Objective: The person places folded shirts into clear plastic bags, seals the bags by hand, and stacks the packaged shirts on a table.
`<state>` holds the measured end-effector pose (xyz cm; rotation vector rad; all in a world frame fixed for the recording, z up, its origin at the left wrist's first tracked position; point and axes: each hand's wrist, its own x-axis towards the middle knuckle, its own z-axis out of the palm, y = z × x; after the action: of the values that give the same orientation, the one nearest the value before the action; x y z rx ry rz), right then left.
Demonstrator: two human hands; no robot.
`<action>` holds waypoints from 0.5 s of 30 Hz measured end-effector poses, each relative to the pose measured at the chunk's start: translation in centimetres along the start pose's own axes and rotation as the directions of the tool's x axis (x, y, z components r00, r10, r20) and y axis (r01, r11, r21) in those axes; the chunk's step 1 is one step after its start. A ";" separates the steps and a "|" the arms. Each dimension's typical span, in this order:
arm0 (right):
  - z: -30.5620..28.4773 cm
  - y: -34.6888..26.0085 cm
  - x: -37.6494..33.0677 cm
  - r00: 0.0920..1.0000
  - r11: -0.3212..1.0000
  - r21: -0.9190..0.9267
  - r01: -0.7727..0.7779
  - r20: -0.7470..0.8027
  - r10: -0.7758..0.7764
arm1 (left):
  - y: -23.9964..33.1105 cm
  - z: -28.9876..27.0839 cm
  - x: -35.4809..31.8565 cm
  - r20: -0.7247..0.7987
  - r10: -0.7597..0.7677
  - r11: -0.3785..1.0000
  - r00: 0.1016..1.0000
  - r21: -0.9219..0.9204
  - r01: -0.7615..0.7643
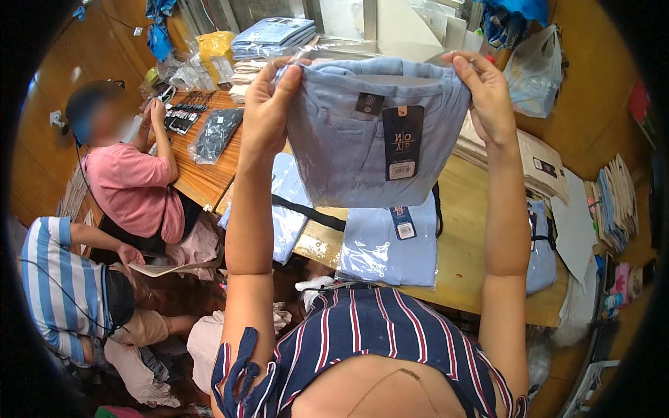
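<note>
Both my arms are stretched forward, holding up a folded light-blue garment [334,167] in a clear plastic bag. My left hand [272,97] pinches its upper left corner, thumb in front. At the upper right corner, my right hand [484,90] grips the bag the same way. A dark hang tag [403,132] and a small dark label [369,104] show on the garment's front. Below it on the table lies another bagged light-blue garment [387,251] with a dark tag. Partly hidden behind my left forearm is a further bagged blue garment [284,226].
The wooden table [460,279] runs across in front of me. Beige folded garments [540,164] are stacked at right, blue ones [273,36] at the back. On the left, a person in pink [132,184] handles something small near black tags; another in stripes [70,279] holds cloth.
</note>
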<state>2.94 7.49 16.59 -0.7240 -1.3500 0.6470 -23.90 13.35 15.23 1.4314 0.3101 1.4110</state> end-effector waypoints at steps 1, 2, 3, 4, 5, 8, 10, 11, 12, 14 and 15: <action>-0.1 -0.4 0.1 1.000 1.000 0.007 0.007 0.015 -0.007 | 0.5 0.3 0.0 0.013 -0.036 0.998 0.999 -0.045 0.036; -0.2 -0.7 0.3 1.000 1.000 0.013 0.013 0.028 -0.013 | 0.8 0.5 0.1 0.028 -0.072 0.993 0.997 -0.090 0.074; -0.5 -0.8 0.7 1.000 1.000 0.006 -0.016 0.024 0.015 | 0.7 0.6 0.7 0.036 -0.114 0.989 0.993 -0.086 0.117; -0.7 -0.8 1.2 0.999 0.999 0.003 -0.045 0.019 0.045 | 0.5 0.8 1.7 0.028 -0.094 0.994 0.995 -0.045 0.095; -0.9 -0.2 1.4 0.996 0.996 0.009 -0.091 0.016 0.090 | -0.2 0.8 2.6 0.013 -0.088 0.996 0.996 0.001 0.088; -6.0 7.5 2.0 0.962 0.944 -0.199 -0.264 -0.125 0.243 | -6.6 -0.4 4.8 -0.022 -0.295 0.934 0.955 0.203 0.293; -8.8 12.3 -2.2 0.888 0.762 -0.464 -0.452 -0.312 0.337 | -12.7 -4.2 3.1 -0.122 -0.328 0.783 0.937 0.520 0.342; -9.4 13.0 -4.9 0.838 0.650 -0.531 -0.543 -0.393 0.378 | -14.6 -5.2 1.0 -0.162 -0.306 0.669 0.938 0.664 0.333; -9.0 12.1 -8.2 0.841 0.568 -0.620 -0.541 -0.386 0.379 | -15.0 -5.1 -1.5 -0.144 -0.365 0.697 0.920 0.613 0.372; -10.2 11.8 -14.4 0.838 0.590 -0.614 -0.524 -0.247 0.487 | -16.4 -8.0 -7.3 0.029 -0.410 0.529 0.912 0.822 0.212; -9.9 11.8 -18.6 0.895 0.686 -0.583 -0.435 -0.193 0.403 | -16.1 -8.4 -10.8 0.136 -0.480 0.469 0.867 0.874 0.122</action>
<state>10.61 -0.32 -4.89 -1.6158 -1.3610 0.5292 -26.35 15.62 -5.58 2.2526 1.0813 0.6053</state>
